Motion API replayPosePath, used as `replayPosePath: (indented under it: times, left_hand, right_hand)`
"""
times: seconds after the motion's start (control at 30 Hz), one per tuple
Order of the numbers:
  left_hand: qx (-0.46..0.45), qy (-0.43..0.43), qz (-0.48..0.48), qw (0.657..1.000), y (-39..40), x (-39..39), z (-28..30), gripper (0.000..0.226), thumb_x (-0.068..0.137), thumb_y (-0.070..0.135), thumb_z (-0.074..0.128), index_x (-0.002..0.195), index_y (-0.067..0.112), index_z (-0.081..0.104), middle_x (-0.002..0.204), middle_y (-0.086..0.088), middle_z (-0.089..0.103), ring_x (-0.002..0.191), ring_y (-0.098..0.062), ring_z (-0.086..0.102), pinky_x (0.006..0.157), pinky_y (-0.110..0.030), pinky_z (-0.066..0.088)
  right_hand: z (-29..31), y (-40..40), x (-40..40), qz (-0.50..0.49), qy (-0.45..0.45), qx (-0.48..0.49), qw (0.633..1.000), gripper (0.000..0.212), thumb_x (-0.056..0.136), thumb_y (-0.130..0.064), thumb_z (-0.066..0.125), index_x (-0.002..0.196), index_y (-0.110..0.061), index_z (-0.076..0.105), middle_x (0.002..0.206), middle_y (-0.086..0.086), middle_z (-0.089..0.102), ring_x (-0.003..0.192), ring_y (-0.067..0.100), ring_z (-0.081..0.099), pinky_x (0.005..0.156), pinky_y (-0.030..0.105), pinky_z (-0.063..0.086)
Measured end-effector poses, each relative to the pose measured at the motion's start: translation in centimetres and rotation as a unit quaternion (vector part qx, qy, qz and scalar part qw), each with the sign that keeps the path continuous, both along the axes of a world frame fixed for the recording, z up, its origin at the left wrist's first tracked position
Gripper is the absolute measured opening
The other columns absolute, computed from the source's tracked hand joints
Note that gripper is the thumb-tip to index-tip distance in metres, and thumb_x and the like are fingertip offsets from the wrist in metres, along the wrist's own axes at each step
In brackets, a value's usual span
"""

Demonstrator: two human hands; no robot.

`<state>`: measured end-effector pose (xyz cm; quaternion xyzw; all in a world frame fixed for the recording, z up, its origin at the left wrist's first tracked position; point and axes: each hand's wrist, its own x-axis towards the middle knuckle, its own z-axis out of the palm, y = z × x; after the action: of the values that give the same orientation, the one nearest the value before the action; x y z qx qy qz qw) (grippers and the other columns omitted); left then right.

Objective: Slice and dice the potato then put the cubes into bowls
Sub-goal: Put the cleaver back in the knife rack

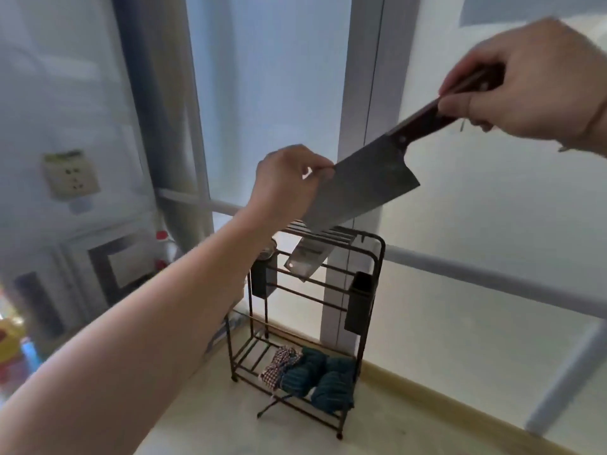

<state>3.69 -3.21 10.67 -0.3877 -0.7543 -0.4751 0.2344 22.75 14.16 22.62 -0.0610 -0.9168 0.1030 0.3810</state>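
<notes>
Head view shows a cleaver (364, 183) held in the air above a dark wire rack (368, 290) that stands on a pale counter (427, 421) by the window wall. The right hand (525, 83) has its fingers and thumb curled round the dark wooden handle, near its rear end. The left hand (289, 182) pinches the front top corner of the blade between thumb and fingertips, the other fingers curled behind. The cleaver's long axis slopes from the handle at upper right down to the blade at lower left, with the flat of the blade facing the camera and the cutting edge turned down toward the rack. The blade's lower front corner sits just over the slotted top of the rack, where a second, smaller blade (307, 262) hangs through the slots; whether the held blade touches the rack cannot be told. Folded cloths (315, 379) lie on the rack's bottom shelf. No potato, board or bowl is in view, so their place cannot be stated. Judgement: the task has not reached cutting; the step in hand is fetching the knife. The right hand alone carries the load at the handle. The left pinch sits close to the edge and should be released before the cleaver is carried away.
</notes>
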Motion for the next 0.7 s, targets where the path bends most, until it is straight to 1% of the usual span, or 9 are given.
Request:
replayPosePath:
  times: [0.03,0.1,0.17,0.2,0.23,0.3,0.4,0.5,0.7]
  left_hand:
    - [-0.005,0.007,0.014,1.0,0.3,-1.3,0.6,0.014,0.092,0.02,0.07,0.095,0.026,0.082,0.092,0.01,0.071,0.092,-0.019,0.064,0.091,-0.044,0.051]
    - [-0.018,0.016,0.039,0.999,1.0,-3.4,1.3,0.016,0.095,0.023,0.068,0.099,0.028,0.082,0.099,0.009,0.073,0.094,-0.017,0.062,0.098,-0.048,0.046]
    - [-0.025,0.014,0.055,0.998,1.6,-5.0,1.3,0.016,0.097,0.026,0.066,0.1,0.031,0.081,0.101,0.011,0.072,0.093,-0.013,0.056,0.103,-0.048,0.042]
    - [-0.029,0.01,0.06,0.998,1.9,-5.7,1.1,0.017,0.098,0.026,0.065,0.1,0.031,0.081,0.102,0.012,0.072,0.092,-0.012,0.054,0.104,-0.047,0.041]
    - [-0.031,0.007,0.063,0.997,2.1,-6.3,0.9,0.017,0.098,0.027,0.065,0.1,0.032,0.08,0.103,0.012,0.072,0.093,-0.012,0.054,0.104,-0.047,0.04]
    - [-0.042,-0.002,0.067,0.997,2.4,-7.2,0.4,0.017,0.098,0.028,0.064,0.099,0.033,0.08,0.104,0.012,0.072,0.098,-0.013,0.057,0.105,-0.045,0.039]
    - [-0.067,-0.011,0.071,0.995,2.9,-7.8,-0.5,0.017,0.099,0.03,0.062,0.098,0.037,0.078,0.102,0.014,0.07,0.102,-0.013,0.058,0.106,-0.044,0.036]
    - [-0.087,-0.011,0.071,0.994,3.3,-8.1,-1.6,0.018,0.1,0.031,0.061,0.101,0.037,0.077,0.112,0.013,0.073,0.109,-0.014,0.059,0.107,-0.043,0.035]
    - [-0.132,-0.008,0.071,0.989,4.0,-9.0,-3.6,0.018,0.101,0.035,0.06,0.104,0.038,0.077,0.118,0.015,0.072,0.115,-0.012,0.057,0.106,-0.039,0.03]
  right_hand:
    - [0.6,-0.3,-1.4,-0.007,0.005,0.013,1.0,0.014,0.086,-0.025,0.073,0.099,-0.023,0.07,0.07,-0.013,0.06,0.057,-0.01,0.059,0.052,-0.001,0.041]
    - [1.6,-0.6,-4.0,-0.018,0.006,0.039,0.999,0.017,0.086,-0.026,0.072,0.102,-0.02,0.07,0.074,-0.009,0.06,0.06,-0.002,0.06,0.057,0.0,0.041]
    - [1.9,-0.9,-5.9,-0.027,0.001,0.07,0.997,0.018,0.087,-0.025,0.071,0.104,-0.018,0.07,0.081,0.0,0.061,0.07,0.014,0.059,0.056,0.011,0.046]
    - [1.8,-1.0,-6.6,-0.031,-0.001,0.082,0.996,0.019,0.087,-0.025,0.071,0.104,-0.017,0.071,0.083,0.003,0.061,0.075,0.02,0.058,0.064,0.02,0.047]
    - [1.7,-1.0,-7.3,-0.036,-0.002,0.086,0.996,0.018,0.086,-0.024,0.072,0.103,-0.017,0.071,0.084,0.004,0.062,0.078,0.023,0.059,0.071,0.025,0.045]
    - [1.3,-1.0,-8.2,-0.044,-0.009,0.086,0.995,0.017,0.086,-0.023,0.072,0.102,-0.018,0.072,0.085,0.005,0.063,0.079,0.024,0.06,0.078,0.027,0.043]
    - [0.7,-0.6,-9.0,-0.059,-0.028,0.08,0.995,0.016,0.086,-0.023,0.073,0.101,-0.017,0.072,0.086,0.007,0.064,0.078,0.025,0.06,0.079,0.028,0.044]
    - [0.0,-0.3,-9.5,-0.061,-0.044,0.081,0.994,0.017,0.085,-0.023,0.073,0.1,-0.015,0.073,0.086,0.006,0.064,0.077,0.023,0.059,0.079,0.029,0.046]
    - [-1.4,0.2,-10.7,-0.065,-0.083,0.058,0.993,0.014,0.085,-0.022,0.074,0.098,-0.017,0.072,0.074,-0.001,0.06,0.076,0.023,0.059,0.079,0.028,0.045]
